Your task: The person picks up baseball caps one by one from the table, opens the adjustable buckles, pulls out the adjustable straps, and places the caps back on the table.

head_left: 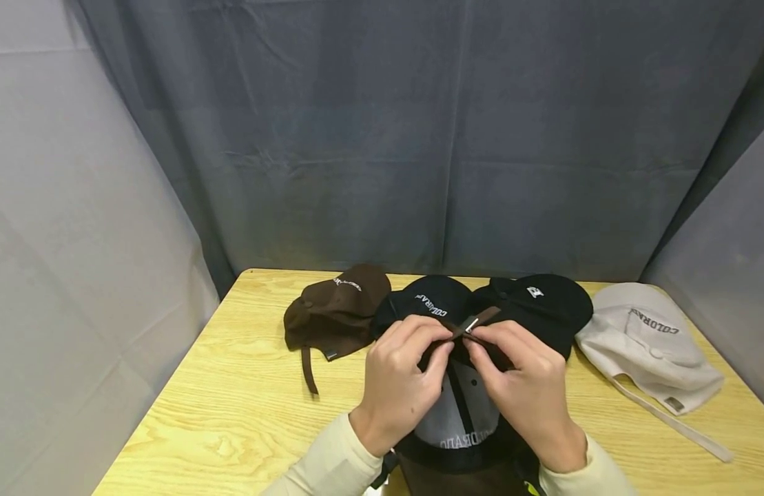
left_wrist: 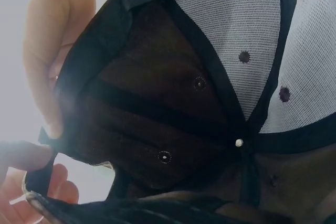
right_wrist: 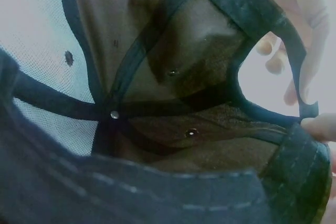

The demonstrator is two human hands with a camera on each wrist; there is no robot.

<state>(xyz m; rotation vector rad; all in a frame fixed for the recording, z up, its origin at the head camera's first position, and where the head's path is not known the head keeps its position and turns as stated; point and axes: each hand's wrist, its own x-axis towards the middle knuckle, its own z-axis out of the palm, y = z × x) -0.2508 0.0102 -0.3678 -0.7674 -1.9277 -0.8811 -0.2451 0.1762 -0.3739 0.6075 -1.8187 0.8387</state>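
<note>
Both hands hold a dark brown baseball cap by its back strap, with the inside of the crown towards me. In the head view my left hand (head_left: 400, 379) pinches one side of the strap between thumb and fingers. My right hand (head_left: 530, 389) pinches the other side, close to a small metal buckle (head_left: 472, 325). A loose brown strap end (head_left: 488, 313) sticks up past the buckle. Pale mesh lining (head_left: 428, 417) shows inside the front. Both wrist views look into the cap's brown lining (left_wrist: 152, 114), with the back opening beside the fingers. The brim is mostly hidden.
Across the back of the wooden table (head_left: 202, 386) lie a brown cap (head_left: 338, 313), a black lettered cap (head_left: 434, 293), another black cap (head_left: 543, 310) and a beige cap (head_left: 654, 344) with its strap trailing. Grey curtain (head_left: 357, 151) hangs behind.
</note>
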